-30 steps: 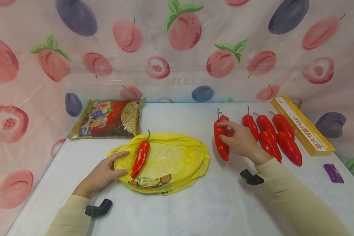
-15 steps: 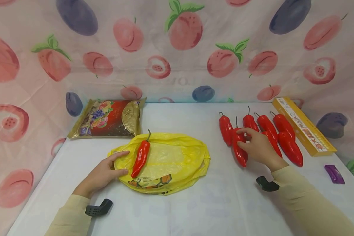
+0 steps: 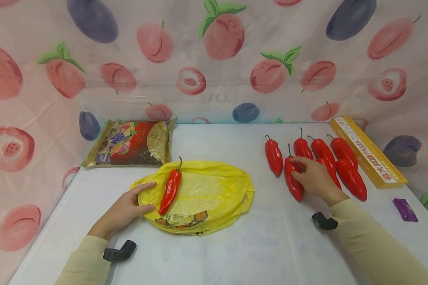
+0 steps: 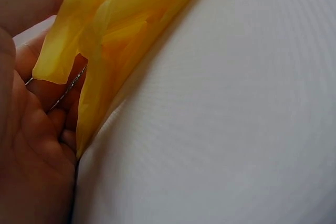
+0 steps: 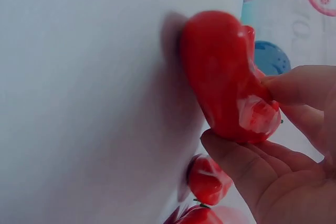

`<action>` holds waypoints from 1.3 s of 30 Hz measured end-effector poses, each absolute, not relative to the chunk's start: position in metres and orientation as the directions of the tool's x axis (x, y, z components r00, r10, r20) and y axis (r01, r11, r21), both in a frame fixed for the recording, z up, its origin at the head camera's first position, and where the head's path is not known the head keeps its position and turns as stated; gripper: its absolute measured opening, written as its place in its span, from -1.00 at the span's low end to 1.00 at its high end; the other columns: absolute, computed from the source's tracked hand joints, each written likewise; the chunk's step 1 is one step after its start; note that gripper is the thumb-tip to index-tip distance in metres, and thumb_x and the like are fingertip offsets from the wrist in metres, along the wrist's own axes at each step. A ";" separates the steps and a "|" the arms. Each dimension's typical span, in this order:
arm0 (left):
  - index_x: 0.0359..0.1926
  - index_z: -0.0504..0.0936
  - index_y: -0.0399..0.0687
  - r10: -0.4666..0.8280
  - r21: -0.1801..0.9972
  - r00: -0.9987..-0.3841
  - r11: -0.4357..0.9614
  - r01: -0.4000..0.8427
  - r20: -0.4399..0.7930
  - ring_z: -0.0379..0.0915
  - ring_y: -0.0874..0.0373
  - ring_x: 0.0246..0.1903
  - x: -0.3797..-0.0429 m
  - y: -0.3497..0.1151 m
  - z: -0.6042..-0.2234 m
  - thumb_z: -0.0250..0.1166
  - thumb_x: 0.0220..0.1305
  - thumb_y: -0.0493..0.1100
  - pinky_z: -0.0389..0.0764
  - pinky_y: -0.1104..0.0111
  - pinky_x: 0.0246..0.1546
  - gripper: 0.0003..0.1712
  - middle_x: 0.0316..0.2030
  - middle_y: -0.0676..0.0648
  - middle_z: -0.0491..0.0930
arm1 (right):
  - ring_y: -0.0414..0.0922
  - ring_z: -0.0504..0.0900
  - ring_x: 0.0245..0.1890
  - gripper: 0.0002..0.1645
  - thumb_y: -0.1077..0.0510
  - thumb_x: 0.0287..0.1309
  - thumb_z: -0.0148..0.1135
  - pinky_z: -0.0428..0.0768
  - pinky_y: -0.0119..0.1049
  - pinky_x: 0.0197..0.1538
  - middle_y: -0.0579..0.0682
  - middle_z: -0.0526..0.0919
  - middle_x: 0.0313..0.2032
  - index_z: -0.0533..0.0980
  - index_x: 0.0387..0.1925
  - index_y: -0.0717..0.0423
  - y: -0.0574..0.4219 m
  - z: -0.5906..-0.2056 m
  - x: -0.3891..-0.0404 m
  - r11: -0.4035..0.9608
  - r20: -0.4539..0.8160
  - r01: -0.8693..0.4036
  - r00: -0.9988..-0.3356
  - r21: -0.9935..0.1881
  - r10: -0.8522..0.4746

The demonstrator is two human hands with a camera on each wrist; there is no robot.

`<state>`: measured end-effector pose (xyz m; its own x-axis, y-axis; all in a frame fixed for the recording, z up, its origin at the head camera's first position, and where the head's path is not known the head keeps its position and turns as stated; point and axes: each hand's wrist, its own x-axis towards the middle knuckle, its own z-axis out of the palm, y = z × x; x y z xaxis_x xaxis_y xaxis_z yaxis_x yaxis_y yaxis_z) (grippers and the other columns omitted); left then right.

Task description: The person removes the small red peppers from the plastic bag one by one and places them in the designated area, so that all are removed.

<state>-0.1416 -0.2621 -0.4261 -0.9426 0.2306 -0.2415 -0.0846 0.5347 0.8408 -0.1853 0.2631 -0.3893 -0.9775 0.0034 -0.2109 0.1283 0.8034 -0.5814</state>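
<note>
A red chili pepper (image 3: 293, 180) is pinched between the thumb and fingers of my right hand (image 3: 317, 178), low over the white table. The right wrist view shows the thumb and fingertips gripping this glossy pepper (image 5: 220, 77) close to the tabletop. My left hand (image 3: 123, 211) rests at the left edge of a spread yellow plastic bag (image 3: 214, 209), its thumb and forefinger apart. In the left wrist view, folds of the bag (image 4: 115, 30) cover part of the fingers. Another red chili pepper (image 3: 170, 192) lies on the bag, near the left fingertips.
Several red chili peppers (image 3: 351, 180) lie to the right, partly behind the right hand. One pepper (image 3: 273, 156) lies left of them. A yellow pasta box (image 3: 369, 154) and a purple packet (image 3: 405, 209) sit farther right. A gold-and-red food bag (image 3: 132, 144) lies back left.
My right hand has let go of one pepper, gripped another and moved it slightly right, away from the first. My left hand and the yellow bag have stayed still.
</note>
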 end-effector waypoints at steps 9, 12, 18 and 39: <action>0.45 0.34 0.00 0.234 0.846 -0.942 0.527 -0.084 -0.240 -0.03 -0.29 0.43 -0.142 -0.262 -0.426 0.47 0.18 -0.01 0.00 -0.27 0.36 -0.15 0.47 -0.32 0.11 | 0.37 0.30 0.21 -0.23 0.08 0.32 0.27 0.71 0.05 -0.14 0.40 0.40 0.22 0.24 0.46 0.20 0.269 -0.391 -0.188 0.817 -0.219 0.134 -0.976 -0.561 0.009; 0.45 0.34 -0.01 0.235 0.846 -0.942 0.527 -0.085 -0.240 -0.02 -0.28 0.43 -0.142 -0.262 -0.426 0.46 0.18 -0.02 0.00 -0.26 0.36 -0.15 0.47 -0.32 0.11 | 0.38 0.31 0.20 -0.22 0.06 0.31 0.29 0.70 0.06 -0.13 0.41 0.39 0.22 0.25 0.45 0.21 0.270 -0.391 -0.189 0.822 -0.217 0.136 -0.976 -0.552 0.016; 0.45 0.34 -0.01 0.232 0.842 -0.943 0.534 -0.080 -0.237 -0.01 -0.28 0.42 -0.142 -0.262 -0.426 0.46 0.18 -0.02 0.00 -0.27 0.36 -0.15 0.46 -0.32 0.13 | 0.37 0.34 0.17 -0.21 0.04 0.31 0.29 0.70 0.06 -0.12 0.41 0.41 0.20 0.25 0.44 0.24 0.270 -0.391 -0.189 0.825 -0.210 0.137 -0.977 -0.548 0.023; 0.45 0.34 -0.02 0.229 0.844 -0.944 0.530 -0.082 -0.236 0.01 -0.27 0.41 -0.141 -0.261 -0.427 0.45 0.20 -0.04 0.03 -0.26 0.36 -0.16 0.45 -0.31 0.15 | 0.35 0.36 0.13 -0.16 0.00 0.27 0.34 0.70 0.08 -0.14 0.39 0.43 0.15 0.25 0.43 0.27 0.274 -0.393 -0.191 0.847 -0.180 0.131 -0.983 -0.514 0.043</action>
